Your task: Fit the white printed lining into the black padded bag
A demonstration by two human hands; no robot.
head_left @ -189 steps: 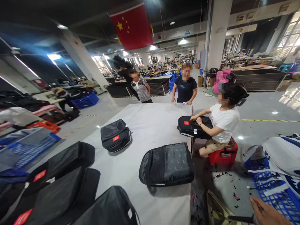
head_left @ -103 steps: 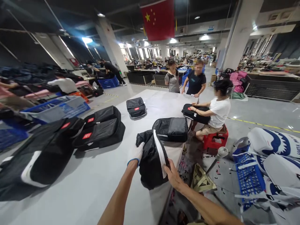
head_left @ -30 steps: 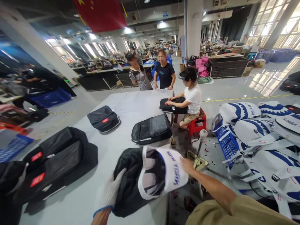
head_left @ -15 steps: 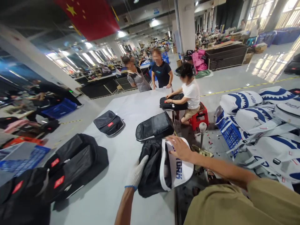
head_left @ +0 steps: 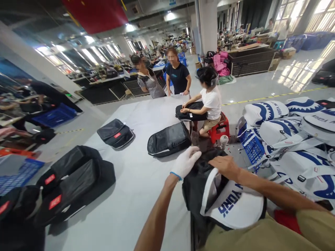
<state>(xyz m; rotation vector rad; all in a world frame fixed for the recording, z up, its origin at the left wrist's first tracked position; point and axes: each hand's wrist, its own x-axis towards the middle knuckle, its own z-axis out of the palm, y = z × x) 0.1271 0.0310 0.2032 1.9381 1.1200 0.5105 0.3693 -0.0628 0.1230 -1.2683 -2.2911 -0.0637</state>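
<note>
I hold a black bag with a white and blue front panel point(head_left: 230, 205) at the near right edge of the grey table point(head_left: 136, 188), against my body. My left hand point(head_left: 186, 161), in a white glove, grips the black top of the bag. My right hand point(head_left: 225, 165), bare, lies on the bag's top edge just to the right, fingers curled over the fabric. The white panel faces up and carries blue letters.
Several black bags lie on the table: one point(head_left: 169, 140) just beyond my hands, one point(head_left: 115, 132) farther left, a stack point(head_left: 75, 181) at the left. A seated person point(head_left: 210, 103) works a bag; two people point(head_left: 162, 78) stand at the far end. White-blue bags point(head_left: 293, 139) pile up right.
The bag has come off the table edge toward me and to the right. My left hand moved up onto its top; my right hand shifted from the white panel to the top edge.
</note>
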